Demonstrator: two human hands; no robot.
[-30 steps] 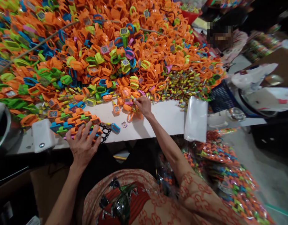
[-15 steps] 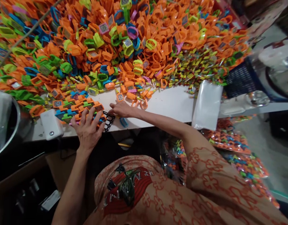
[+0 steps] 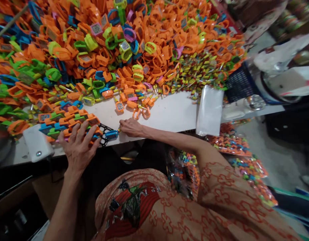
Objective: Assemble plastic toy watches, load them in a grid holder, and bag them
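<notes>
Thousands of plastic toy watches, mostly orange with green and blue among them, form a heap of toy watches (image 3: 144,40) that fills the far and left of the scene and spills onto the white table (image 3: 174,113). At the table's right lies a stack of clear bags (image 3: 209,110), overhanging the near edge. On the near left, a black grid tray (image 3: 106,130) carries rows of watches (image 3: 69,118) laid side by side, with a white box (image 3: 37,147) just left of it.

The left hand (image 3: 77,147) lies flat on those rows, fingers spread and released, pressing rather than gripping. The right hand (image 3: 130,127) rests on the table just right of the tray. Its fingers are curled together, with the tips against a blue watch (image 3: 111,135) at the tray's bare right end. Whether they pinch it or only nudge it cannot be told.

The likeliest slip is at the near edge. The blue watch and the tray's corner sit close to it, so a push angled toward the body could send the watch off the table. Weight shifted through the left palm could skew the lined-up rows or slide the tray. Loose watches (image 3: 141,112) at the heap's foot lie near the right wrist, and a brush from the forearm might drag them into the tray's open cells.
</notes>
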